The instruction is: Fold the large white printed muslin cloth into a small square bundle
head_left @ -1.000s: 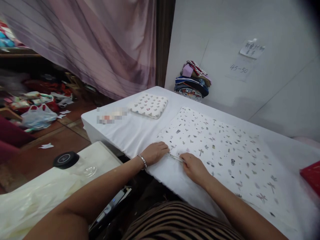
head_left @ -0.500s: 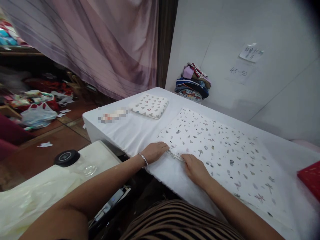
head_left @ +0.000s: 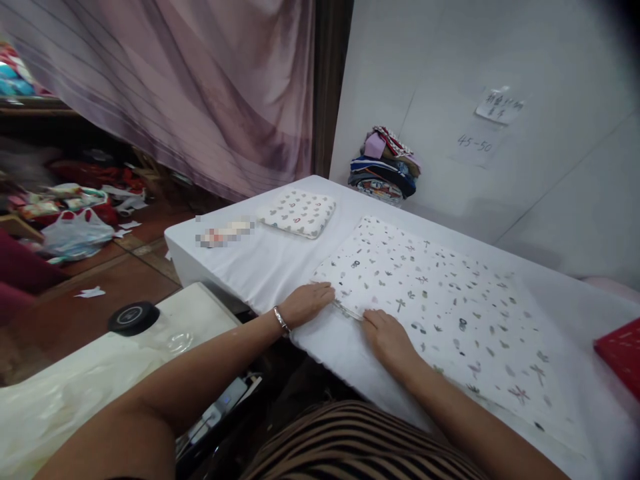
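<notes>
A white cloth (head_left: 440, 300) printed with small palm trees and leaves lies spread flat on the white-covered table (head_left: 250, 273). My left hand (head_left: 309, 301) is closed on the near edge of the cloth, towards its left corner. A short way to the right, my right hand (head_left: 389, 339) pinches the same edge, its fingertips on top. Between the two hands the edge shows as a thin layered fold. My thumbs are mostly hidden. Beyond my left hand lies a folded cloth (head_left: 300, 213) with grey and red motifs, apart from both hands.
A pixelated item (head_left: 225, 232) lies near the table's left end. A folded clothes pile (head_left: 384, 167) stands by the wall; a red object (head_left: 620, 360) is at the far right. At left are a side table (head_left: 200, 307), a black round lid (head_left: 134, 318) and plastic bags (head_left: 77, 232).
Almost nothing differs. Both hands stay on the cloth's near edge and appear very slightly further left, along with a small shift of the view.
</notes>
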### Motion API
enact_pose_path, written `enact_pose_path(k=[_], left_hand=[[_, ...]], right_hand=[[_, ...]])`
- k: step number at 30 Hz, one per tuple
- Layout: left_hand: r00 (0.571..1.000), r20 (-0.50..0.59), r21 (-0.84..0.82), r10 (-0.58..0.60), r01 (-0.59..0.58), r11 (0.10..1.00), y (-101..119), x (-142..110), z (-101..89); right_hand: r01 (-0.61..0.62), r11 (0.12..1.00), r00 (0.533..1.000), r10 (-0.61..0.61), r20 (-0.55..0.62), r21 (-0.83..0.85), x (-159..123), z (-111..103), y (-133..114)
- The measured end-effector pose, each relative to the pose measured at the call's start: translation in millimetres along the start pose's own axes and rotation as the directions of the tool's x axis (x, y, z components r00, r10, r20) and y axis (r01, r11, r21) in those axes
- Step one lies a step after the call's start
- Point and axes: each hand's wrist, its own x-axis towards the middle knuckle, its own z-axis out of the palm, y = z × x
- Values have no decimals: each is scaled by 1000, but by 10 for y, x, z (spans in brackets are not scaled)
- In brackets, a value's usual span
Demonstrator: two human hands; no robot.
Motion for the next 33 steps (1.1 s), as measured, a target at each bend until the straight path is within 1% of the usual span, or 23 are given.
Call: enact_pose_path(k=[3, 7, 10, 16, 22, 24, 27, 30, 33], left_hand=[[999, -25, 25, 31, -31, 999, -2, 10, -1], [999, 6, 9, 36, -36, 999, 10, -3, 8], [999, 22, 15, 47, -48, 999, 13, -31, 4], [990, 52, 37, 132, -134, 990, -45, -44, -28], [981, 71, -36, 181, -179, 983, -112, 36, -77], [977, 81, -37, 199, -197, 980, -125, 59, -81], [970, 72, -7, 234, -234, 972, -134, 73, -78], [962, 50, 34, 268, -270, 962, -130, 79, -80], [966, 30, 49, 258, -259, 965, -116, 90, -88]], right_hand=[[7, 1000, 1000, -7, -16, -11, 13, -24, 16], [34, 999, 999, -33, 3, -20, 8, 6, -21], [20, 999, 1000, -19, 20, -34, -14, 20, -75], [9, 996, 999, -5, 47, -87, -36, -39, -128], [27, 994, 999, -22, 48, -110, -7, -20, -104], [16, 998, 999, -13, 48, -59, 7, -25, -75], [-51, 992, 997, 44, 57, 114, 26, -79, -7], [-136, 944, 990, 116, 82, 300, 45, -157, 67], [-194, 888, 980, 160, 117, 417, 67, -208, 121]])
